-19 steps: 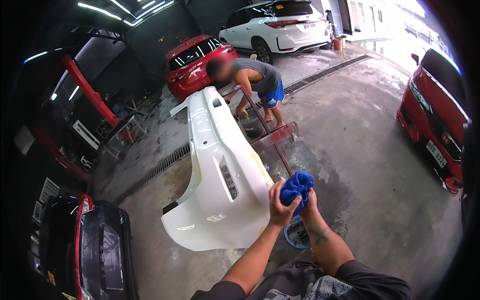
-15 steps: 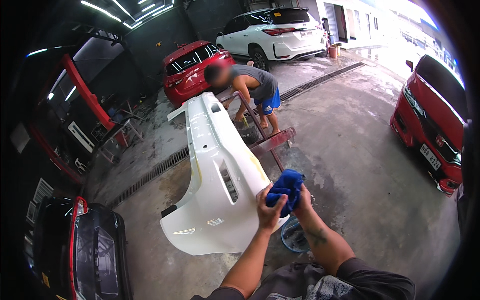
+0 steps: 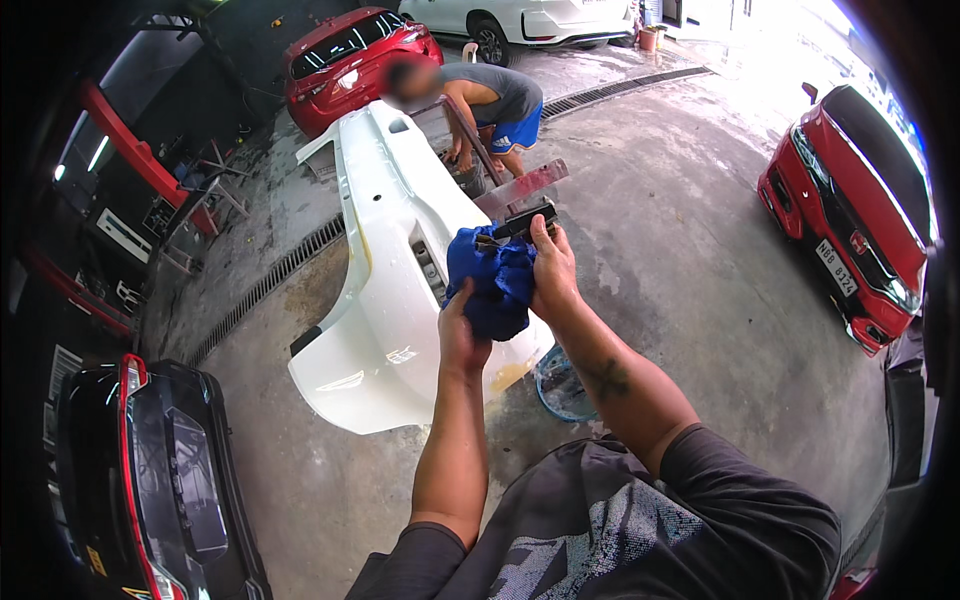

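A bunched blue cloth point(image 3: 492, 300) is gripped in my left hand point(image 3: 461, 335), its fingers closed around the folds. My right hand point(image 3: 556, 272) holds a dark, elongated object point(image 3: 527, 222), thumb on top; its exact kind I cannot make out. One end of that object lies against the cloth, and the right-hand fingers are partly hidden behind. Both hands are raised over the near right part of a glossy white car bumper point(image 3: 385, 300), which has yellowish patches along its edges. It rests on a reddish metal stand point(image 3: 530, 187).
A blue-rimmed bucket point(image 3: 566, 398) stands on the floor below my right forearm. Across the bumper a co-worker point(image 3: 500, 95) bends over a dark bucket point(image 3: 466, 180). Red cars stand far left and at right point(image 3: 850, 215); a black car point(image 3: 180, 470) is near left. A drain grate point(image 3: 270, 285) crosses the floor.
My hands have moved left and up in the picture with the cloth. The dark object now shows in my right hand. The view has tilted downward, and the co-worker bends lower.
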The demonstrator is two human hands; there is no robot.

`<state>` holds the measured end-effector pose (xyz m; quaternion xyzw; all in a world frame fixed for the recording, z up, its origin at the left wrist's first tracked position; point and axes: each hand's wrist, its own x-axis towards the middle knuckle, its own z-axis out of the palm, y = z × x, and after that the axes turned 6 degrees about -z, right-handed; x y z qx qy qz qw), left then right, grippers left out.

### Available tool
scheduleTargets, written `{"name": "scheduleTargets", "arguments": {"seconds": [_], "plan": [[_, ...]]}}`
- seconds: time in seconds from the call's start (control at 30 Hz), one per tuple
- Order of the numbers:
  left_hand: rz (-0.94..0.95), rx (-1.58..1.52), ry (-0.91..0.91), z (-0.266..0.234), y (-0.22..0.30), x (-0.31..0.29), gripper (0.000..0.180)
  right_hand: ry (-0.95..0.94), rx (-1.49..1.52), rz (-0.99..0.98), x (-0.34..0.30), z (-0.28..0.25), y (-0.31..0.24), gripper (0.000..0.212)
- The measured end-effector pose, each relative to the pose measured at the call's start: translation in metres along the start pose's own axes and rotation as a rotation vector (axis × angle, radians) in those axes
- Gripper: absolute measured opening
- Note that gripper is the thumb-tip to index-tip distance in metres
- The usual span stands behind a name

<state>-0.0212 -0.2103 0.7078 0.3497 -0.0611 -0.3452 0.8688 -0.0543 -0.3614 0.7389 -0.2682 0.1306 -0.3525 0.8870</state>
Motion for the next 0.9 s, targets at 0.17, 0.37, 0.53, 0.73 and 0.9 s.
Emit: {"name": "scheduleTargets", "arguments": {"seconds": [0.17,0.37,0.53,0.73,0.9], "plan": [[-0.046,-0.098,-0.139,-0.001,-0.004,-0.006,0.058,-0.054,-0.185,-0.226,0.016,-0.018,0.01,0.038],[-0.115,-0.133,-0.255,-0.03,0.005,-0.001,0.067,-0.044,-0.377,-0.122,0.01,-0.048,-0.041,0.041],[-0.103,0.01,-0.238,-0.054,-0.013,0.015,0.077,-0.456,-0.372,0.184,0.024,-0.108,-0.058,0.04],[-0.304,0.298,-0.195,-0.065,-0.011,0.027,0.066,-0.786,-0.631,0.401,0.025,-0.103,-0.049,0.045],[-0.11,0.326,-0.042,-0.085,-0.027,0.043,0.064,-0.785,-0.394,0.547,0.059,-0.148,-0.019,0.052]]}}
